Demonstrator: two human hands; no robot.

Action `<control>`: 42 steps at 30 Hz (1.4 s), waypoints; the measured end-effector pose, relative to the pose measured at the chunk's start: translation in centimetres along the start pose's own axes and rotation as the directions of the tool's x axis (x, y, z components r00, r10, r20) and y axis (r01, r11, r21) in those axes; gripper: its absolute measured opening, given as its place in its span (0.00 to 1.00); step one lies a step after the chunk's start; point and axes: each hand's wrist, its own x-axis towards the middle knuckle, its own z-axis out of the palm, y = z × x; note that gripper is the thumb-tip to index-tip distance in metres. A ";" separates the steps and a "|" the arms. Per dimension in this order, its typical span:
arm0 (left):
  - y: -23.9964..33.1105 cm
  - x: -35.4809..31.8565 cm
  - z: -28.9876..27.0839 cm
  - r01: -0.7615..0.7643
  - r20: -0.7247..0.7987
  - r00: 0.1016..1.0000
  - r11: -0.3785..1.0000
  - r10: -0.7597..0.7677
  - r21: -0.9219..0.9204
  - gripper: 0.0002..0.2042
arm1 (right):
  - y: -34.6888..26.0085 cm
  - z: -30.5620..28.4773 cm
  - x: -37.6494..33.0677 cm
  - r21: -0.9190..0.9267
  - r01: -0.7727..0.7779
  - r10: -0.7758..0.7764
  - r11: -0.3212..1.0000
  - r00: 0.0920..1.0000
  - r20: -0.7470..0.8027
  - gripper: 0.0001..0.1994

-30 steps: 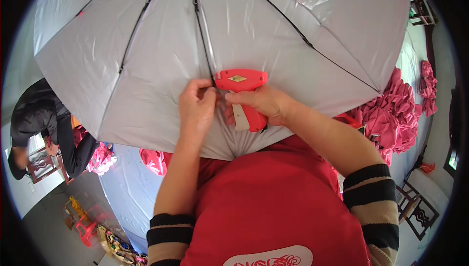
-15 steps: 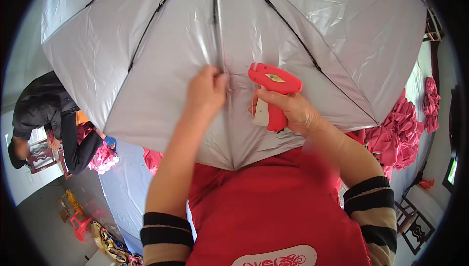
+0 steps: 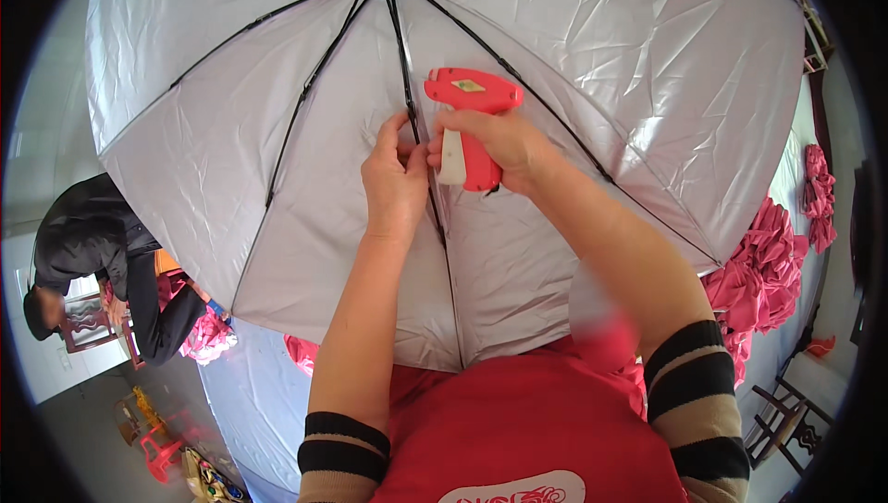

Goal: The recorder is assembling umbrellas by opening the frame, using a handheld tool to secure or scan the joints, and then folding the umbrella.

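Observation:
An open umbrella (image 3: 324, 290) with a silvery inner side spreads before me, its black ribs meeting at a hub at the top. My left hand (image 3: 396, 184) pinches the black middle rib (image 3: 403, 59) at about its mid-length, thumb and fingers bent around it. In my right hand (image 3: 504, 144) is a red and white tagging gun (image 3: 474, 90), gripped by its handle. Its front end points left, close to that same rib and just above my left fingers. Part of the rib is hidden behind my fingers.
Bunched pink-red folded fabric (image 3: 763, 267) lies at the right. On the left a person in black (image 3: 97, 244) bends forward beside more pink fabric. A red stool (image 3: 162, 457) stands at lower left, a dark wooden chair (image 3: 786, 424) at lower right.
The umbrella has come lower in view, and its hub now shows. Both hands are farther up the middle rib, and the tagging gun has moved up and left, closer to my left hand.

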 end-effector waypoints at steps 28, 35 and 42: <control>-0.6 -0.5 0.1 0.027 0.015 1.000 0.997 -0.026 -0.067 0.23 | -2.5 -2.0 1.3 -0.127 -0.156 0.185 0.980 0.945 0.268 0.10; -0.2 -0.7 0.1 0.020 0.021 1.000 0.997 -0.019 -0.080 0.22 | -2.5 -1.6 2.3 -0.150 -0.212 0.246 0.966 0.930 0.273 0.10; -0.3 -0.9 0.7 0.030 0.003 1.000 0.995 -0.030 -0.091 0.23 | -2.2 -1.3 2.1 -0.301 -0.090 0.140 0.949 0.979 0.148 0.08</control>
